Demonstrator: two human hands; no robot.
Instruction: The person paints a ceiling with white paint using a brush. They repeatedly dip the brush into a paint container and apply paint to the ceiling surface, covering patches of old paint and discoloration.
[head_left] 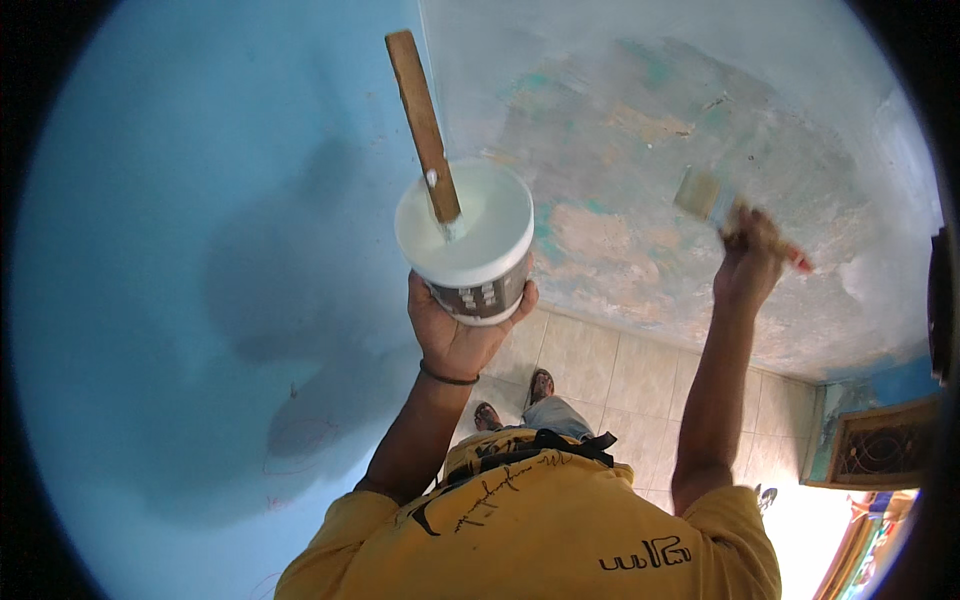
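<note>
My left hand (455,335) is closed around the lower part of a white paint tub (478,262) with a dark label. White paint (490,205) fills it almost to the rim, and a flat wooden stick (424,120) stands tilted in it, its lower end coated white. To the right, my right hand (748,258) grips a wide paintbrush (712,198), blurred by motion. Its pale bristles point up and left, and a red handle end sticks out past my fingers. Behind the brush is the patchy wall (610,150); I cannot tell whether the bristles touch it.
A smooth blue wall (200,180) rises on the left and meets the patchy wall at a corner behind the tub. Pale floor tiles (640,385) lie below, around my feet. At the far right are a wooden-framed panel (885,443) and a bright opening (800,535).
</note>
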